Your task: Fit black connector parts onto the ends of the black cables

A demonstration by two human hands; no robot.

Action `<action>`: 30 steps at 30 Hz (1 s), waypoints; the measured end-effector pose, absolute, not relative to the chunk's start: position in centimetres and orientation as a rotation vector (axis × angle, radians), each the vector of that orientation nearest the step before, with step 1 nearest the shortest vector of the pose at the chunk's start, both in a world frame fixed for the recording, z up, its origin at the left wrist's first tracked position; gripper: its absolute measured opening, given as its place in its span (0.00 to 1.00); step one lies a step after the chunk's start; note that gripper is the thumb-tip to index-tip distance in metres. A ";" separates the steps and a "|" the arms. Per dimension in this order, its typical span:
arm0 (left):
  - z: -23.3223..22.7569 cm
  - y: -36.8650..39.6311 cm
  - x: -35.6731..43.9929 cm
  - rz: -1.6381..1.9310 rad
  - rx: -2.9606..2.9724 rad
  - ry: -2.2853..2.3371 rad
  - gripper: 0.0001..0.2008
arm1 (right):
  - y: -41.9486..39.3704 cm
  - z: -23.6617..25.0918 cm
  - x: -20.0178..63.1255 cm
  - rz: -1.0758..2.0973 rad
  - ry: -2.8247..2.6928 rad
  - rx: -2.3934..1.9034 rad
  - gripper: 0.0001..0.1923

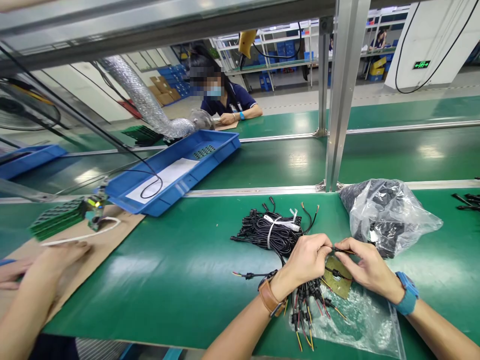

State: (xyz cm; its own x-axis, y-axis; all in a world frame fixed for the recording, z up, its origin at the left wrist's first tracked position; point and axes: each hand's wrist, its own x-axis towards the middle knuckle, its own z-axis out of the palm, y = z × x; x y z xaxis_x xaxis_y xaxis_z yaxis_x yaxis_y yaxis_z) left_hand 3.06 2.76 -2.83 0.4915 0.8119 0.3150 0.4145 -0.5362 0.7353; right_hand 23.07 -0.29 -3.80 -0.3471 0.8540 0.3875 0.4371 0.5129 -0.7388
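My left hand (308,254) and my right hand (368,264) meet over the green bench, both pinching a thin black cable (345,250) between thumb and fingers. Just below them lies a yellowish square piece (338,281) with a short black cable across it. Several short black cables with connectors and bare coloured wire ends (303,315) are spread beneath my left wrist, partly on a clear plastic bag (362,325). Behind my left hand rests a bundle of black cables (275,227) tied with a white band. A clear bag of black parts (390,215) stands beyond my right hand.
A metal post (339,100) rises behind the bench. Left of it, a long blue tray (210,160) holds paper. A co-worker's hands (56,257) rest on cardboard at the left, near green trays (58,220). Another person (228,100) sits across the line.
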 end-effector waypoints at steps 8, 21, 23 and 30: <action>-3.6 2.6 3.2 0.885 2.169 1.025 0.09 | -0.4 -4.3 22.5 0.705 -1.980 -1.049 0.07; -2.6 3.0 3.1 0.851 2.075 1.018 0.06 | -0.2 -3.6 23.2 0.647 -1.929 -1.110 0.06; -2.8 3.0 3.1 0.853 2.086 1.024 0.07 | -0.2 -3.8 23.1 0.669 -1.922 -1.094 0.06; -3.2 2.9 3.1 0.872 2.092 1.029 0.09 | -0.2 -4.2 22.7 0.722 -1.913 -1.065 0.07</action>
State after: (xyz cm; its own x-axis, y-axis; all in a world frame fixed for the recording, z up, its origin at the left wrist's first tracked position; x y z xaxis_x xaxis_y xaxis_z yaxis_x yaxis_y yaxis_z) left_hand 3.07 2.94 -3.15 0.4731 0.8361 0.2775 0.4106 -0.4880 0.7703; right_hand 22.66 -0.25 -4.17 -0.3139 0.8727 0.3739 0.4078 0.4796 -0.7770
